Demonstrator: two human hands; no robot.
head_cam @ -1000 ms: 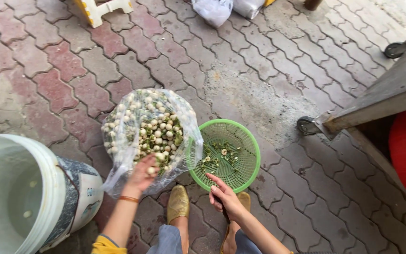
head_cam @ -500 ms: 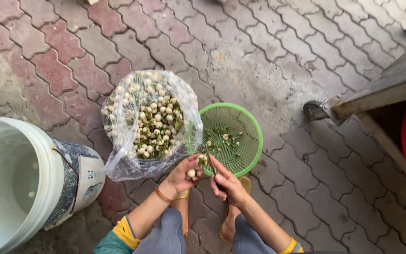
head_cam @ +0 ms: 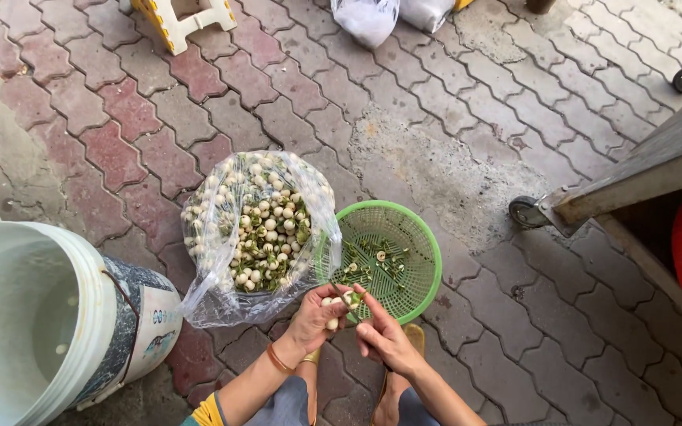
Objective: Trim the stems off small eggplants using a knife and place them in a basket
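Over the near rim of the green basket, left hand closed on small pale seeds, right hand pinching one at its fingertips, clear seed-filled bag just left, white bucket beyond, both hands now met, a second ago apart.

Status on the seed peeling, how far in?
Early. Done: only a few green scraps and bits lie in the green basket, and a few pale pieces float in the white bucket. In hand: the left hand holds pale seeds while the right hand picks at one. Left: the clear bag looks mostly full.
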